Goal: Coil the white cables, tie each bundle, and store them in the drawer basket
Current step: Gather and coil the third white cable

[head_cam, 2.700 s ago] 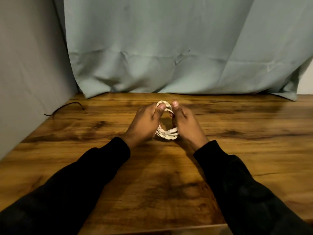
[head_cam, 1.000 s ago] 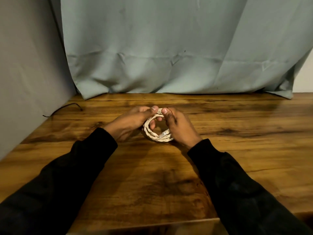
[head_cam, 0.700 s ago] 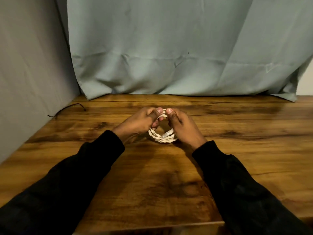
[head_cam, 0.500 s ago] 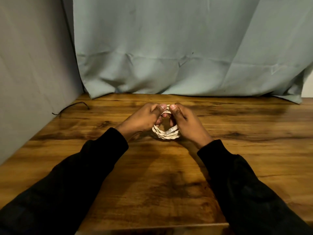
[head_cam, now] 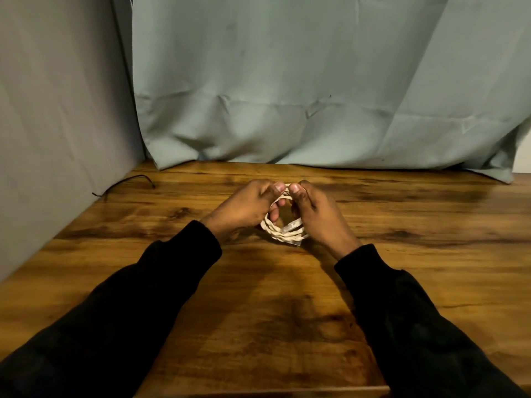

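A small white cable coil (head_cam: 283, 232) stands on edge on the wooden table (head_cam: 287, 305), near its middle. My left hand (head_cam: 247, 209) grips the coil's left side and pinches its top with thumb and fingers. My right hand (head_cam: 319, 214) grips the right side, its thumb meeting the left thumb at the top of the loop. A white connector end lies along the lower strands. The upper part of the coil is hidden behind my fingers. No drawer or basket is in view.
A thin black wire (head_cam: 123, 185) lies at the table's far left corner. A grey wall (head_cam: 57, 124) borders the left side. A pale blue curtain (head_cam: 316, 96) hangs along the back edge. The table's front edge runs below my sleeves.
The coil was held upright, then tipped flatter, and now stands more on edge again. Both hands stay on it, thumbs pressed together at its top. The camera view has shifted slightly.
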